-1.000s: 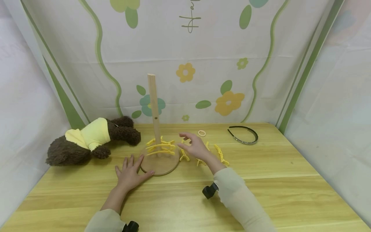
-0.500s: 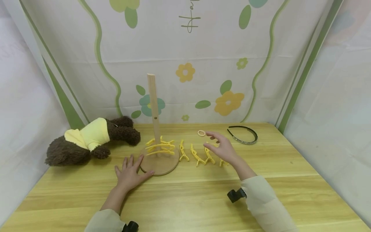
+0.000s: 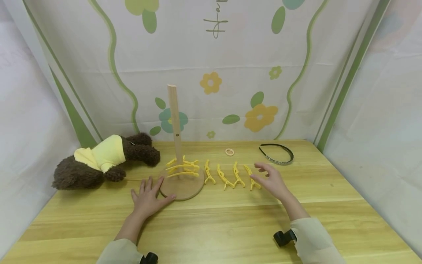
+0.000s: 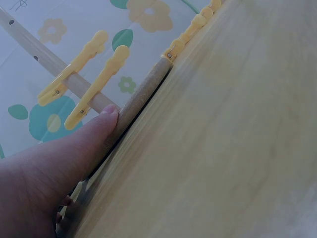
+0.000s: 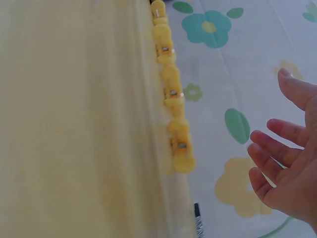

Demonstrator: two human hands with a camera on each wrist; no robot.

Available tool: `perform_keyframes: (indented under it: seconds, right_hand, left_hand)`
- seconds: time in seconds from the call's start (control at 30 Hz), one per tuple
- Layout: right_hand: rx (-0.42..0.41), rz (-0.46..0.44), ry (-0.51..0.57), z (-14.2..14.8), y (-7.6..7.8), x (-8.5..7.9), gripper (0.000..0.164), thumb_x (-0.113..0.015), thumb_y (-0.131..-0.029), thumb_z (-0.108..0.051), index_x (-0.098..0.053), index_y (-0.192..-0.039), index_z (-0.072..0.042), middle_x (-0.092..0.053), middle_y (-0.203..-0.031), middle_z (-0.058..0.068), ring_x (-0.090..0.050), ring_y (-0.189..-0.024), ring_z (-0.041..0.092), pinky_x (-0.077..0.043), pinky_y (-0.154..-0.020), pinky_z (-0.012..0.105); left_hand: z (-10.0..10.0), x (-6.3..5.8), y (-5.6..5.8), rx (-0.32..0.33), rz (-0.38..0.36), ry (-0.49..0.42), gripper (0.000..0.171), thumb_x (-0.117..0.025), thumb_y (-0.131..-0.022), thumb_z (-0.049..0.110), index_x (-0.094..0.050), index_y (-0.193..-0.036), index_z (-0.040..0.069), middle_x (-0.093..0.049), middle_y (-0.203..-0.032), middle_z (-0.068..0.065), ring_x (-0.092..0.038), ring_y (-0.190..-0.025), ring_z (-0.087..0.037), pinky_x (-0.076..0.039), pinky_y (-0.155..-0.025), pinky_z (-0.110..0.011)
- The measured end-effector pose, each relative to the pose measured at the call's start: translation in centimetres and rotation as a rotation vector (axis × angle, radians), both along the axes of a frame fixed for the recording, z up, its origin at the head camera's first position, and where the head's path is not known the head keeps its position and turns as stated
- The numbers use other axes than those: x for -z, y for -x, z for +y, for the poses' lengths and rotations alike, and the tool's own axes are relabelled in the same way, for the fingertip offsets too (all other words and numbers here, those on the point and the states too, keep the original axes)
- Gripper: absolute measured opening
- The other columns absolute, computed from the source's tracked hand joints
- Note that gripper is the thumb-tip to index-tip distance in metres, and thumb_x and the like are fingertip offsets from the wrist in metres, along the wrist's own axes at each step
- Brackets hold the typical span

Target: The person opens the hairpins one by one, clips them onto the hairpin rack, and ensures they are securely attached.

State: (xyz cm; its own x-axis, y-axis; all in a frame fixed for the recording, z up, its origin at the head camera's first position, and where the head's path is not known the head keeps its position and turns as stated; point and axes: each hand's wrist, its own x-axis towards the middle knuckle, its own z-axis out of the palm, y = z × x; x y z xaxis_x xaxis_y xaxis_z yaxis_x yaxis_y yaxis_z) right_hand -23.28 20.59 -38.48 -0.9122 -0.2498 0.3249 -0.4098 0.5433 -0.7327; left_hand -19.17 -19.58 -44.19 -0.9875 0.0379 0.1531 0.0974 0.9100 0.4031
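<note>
A wooden stand (image 3: 174,117) with a round base (image 3: 183,190) carries several yellow hair clips (image 3: 182,170) low on its post. My left hand (image 3: 148,198) rests on the table with fingers spread, its thumb and forefinger touching the base's edge; the left wrist view shows the thumb (image 4: 101,121) against the rim. To the right of the base, several more yellow clips (image 3: 225,178) lie in a row. My right hand (image 3: 271,181) hovers just beside the rightmost clip (image 3: 252,178), holding nothing, its fingers loosely bent. In the right wrist view that hand (image 5: 292,158) is apart from the clips (image 5: 181,144).
A brown plush toy (image 3: 105,161) in a yellow top lies at the left. A small pale ring (image 3: 229,151) and a black headband (image 3: 278,161) with a sparkly band lie at the back right. A printed cloth (image 3: 244,73) hangs behind the table.
My right hand has moved rightward from beside the stand, over the row of clips, to its right end, uncovering the clips. The left hand has stayed at the base.
</note>
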Motion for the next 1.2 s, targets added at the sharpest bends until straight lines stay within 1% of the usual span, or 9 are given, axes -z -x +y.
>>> perform_keyframes:
  seconds: [0.17,0.37,0.53,0.6,0.73,0.83,1.03,1.2]
  right_hand:
    - [0.044,-0.042,-0.004,0.8,-0.3,1.3,0.053,-0.061,-0.080,-0.032,-0.048,-0.118,0.002,-0.049,-0.116,0.017,-0.044,-0.101,0.031,-0.034,-0.081,0.049]
    - [0.122,-0.084,-0.018,1.3,-0.2,3.0,0.058,-0.065,-0.077,-0.034,-0.048,-0.118,0.003,-0.050,-0.114,0.017,-0.045,-0.100,0.029,-0.036,-0.083,0.046]
    - [0.153,-0.088,-0.039,1.4,0.0,4.8,0.061,-0.067,-0.073,-0.038,-0.050,-0.114,0.003,-0.053,-0.106,0.016,-0.049,-0.095,0.030,-0.040,-0.079,0.044]
    - [0.157,-0.079,-0.054,1.1,-0.1,5.3,0.058,-0.068,-0.072,-0.036,-0.052,-0.111,0.004,-0.054,-0.103,0.017,-0.050,-0.092,0.030,-0.042,-0.076,0.043]
    - [0.184,-0.049,-0.112,0.4,-0.2,5.7,0.051,-0.071,-0.071,-0.032,-0.057,-0.104,0.003,-0.055,-0.098,0.015,-0.050,-0.088,0.027,-0.043,-0.074,0.040]
    - [0.208,-0.035,-0.151,0.1,-0.3,5.8,0.048,-0.071,-0.071,-0.031,-0.058,-0.102,0.002,-0.054,-0.097,0.014,-0.049,-0.088,0.026,-0.041,-0.074,0.040]
    - [0.236,-0.021,-0.164,-0.1,-0.4,5.5,0.042,-0.069,-0.073,-0.024,-0.057,-0.101,0.006,-0.053,-0.095,0.016,-0.048,-0.087,0.028,-0.039,-0.074,0.041]
    - [0.252,-0.011,-0.167,0.2,-0.5,5.5,0.041,-0.066,-0.075,-0.018,-0.056,-0.103,0.009,-0.052,-0.097,0.019,-0.047,-0.088,0.031,-0.039,-0.075,0.043]
  left_hand:
    - [0.1,0.0,0.0,0.002,0.004,-0.005,0.090,-0.047,-0.068,0.070,-0.028,-0.137,0.014,-0.016,-0.136,-0.028,-0.004,-0.122,-0.046,0.007,-0.082,-0.068]
    - [0.1,0.0,0.2,0.002,0.003,-0.005,0.090,-0.046,-0.068,0.071,-0.028,-0.137,0.014,-0.015,-0.136,-0.028,-0.004,-0.122,-0.045,0.008,-0.082,-0.068]
    - [0.0,0.0,0.1,0.000,0.000,0.005,0.091,-0.046,-0.068,0.071,-0.027,-0.137,0.014,-0.015,-0.136,-0.027,-0.004,-0.122,-0.045,0.008,-0.082,-0.068]
    - [0.0,-0.1,0.0,0.000,0.003,0.005,0.090,-0.046,-0.069,0.070,-0.027,-0.137,0.014,-0.015,-0.136,-0.027,-0.004,-0.122,-0.046,0.007,-0.082,-0.068]
    - [0.0,-0.2,-0.1,0.002,0.004,-0.002,0.090,-0.047,-0.069,0.069,-0.028,-0.137,0.014,-0.016,-0.135,-0.028,-0.005,-0.122,-0.046,0.007,-0.081,-0.069]
    - [0.0,-0.2,-0.1,0.001,0.000,-0.003,0.090,-0.047,-0.069,0.070,-0.028,-0.137,0.014,-0.016,-0.135,-0.028,-0.005,-0.122,-0.046,0.007,-0.081,-0.069]
    - [0.0,-0.1,-0.1,0.002,0.001,-0.006,0.090,-0.047,-0.069,0.069,-0.028,-0.137,0.014,-0.016,-0.136,-0.028,-0.005,-0.122,-0.046,0.007,-0.081,-0.069]
    - [0.0,-0.1,-0.1,0.003,0.002,-0.011,0.090,-0.047,-0.069,0.070,-0.028,-0.137,0.014,-0.016,-0.136,-0.028,-0.004,-0.122,-0.046,0.008,-0.081,-0.068]
